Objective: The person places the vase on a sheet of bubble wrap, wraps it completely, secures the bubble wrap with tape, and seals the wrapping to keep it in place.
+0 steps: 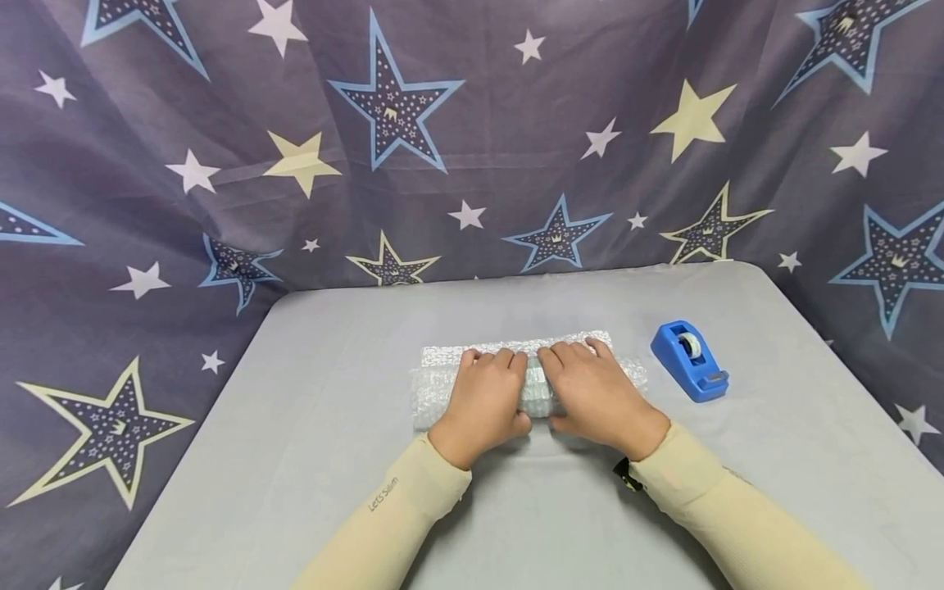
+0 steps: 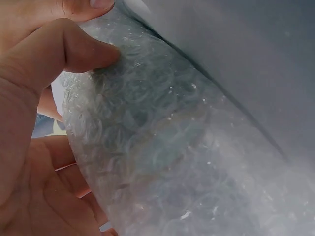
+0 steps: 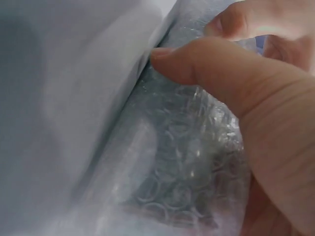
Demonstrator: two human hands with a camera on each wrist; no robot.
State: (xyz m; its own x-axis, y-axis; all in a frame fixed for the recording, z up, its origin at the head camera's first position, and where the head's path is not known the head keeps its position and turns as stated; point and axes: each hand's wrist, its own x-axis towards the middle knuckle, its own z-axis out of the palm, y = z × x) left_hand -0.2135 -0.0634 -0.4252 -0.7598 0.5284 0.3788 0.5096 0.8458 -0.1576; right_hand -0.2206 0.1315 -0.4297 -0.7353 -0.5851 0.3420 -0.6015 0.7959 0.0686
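Observation:
A rolled bundle of clear bubble wrap (image 1: 437, 392) lies crosswise on the table, with a loose flap along its far side. My left hand (image 1: 488, 400) grips it left of the middle, fingers over the top and thumb on the near side. Just to the right, my right hand (image 1: 599, 399) holds it the same way. In the left wrist view the thumb presses into the bubble wrap (image 2: 162, 147), and a pale greenish patch shows through the layers. The right wrist view has the thumb on the bubble wrap (image 3: 179, 152) close to the tabletop. What lies inside cannot be made out.
A blue tape dispenser (image 1: 689, 362) with a roll of tape stands on the table to the right of the bundle. The grey-covered table (image 1: 295, 459) reaches back to a dark curtain (image 1: 472, 164) printed with stars, which also hangs along both sides.

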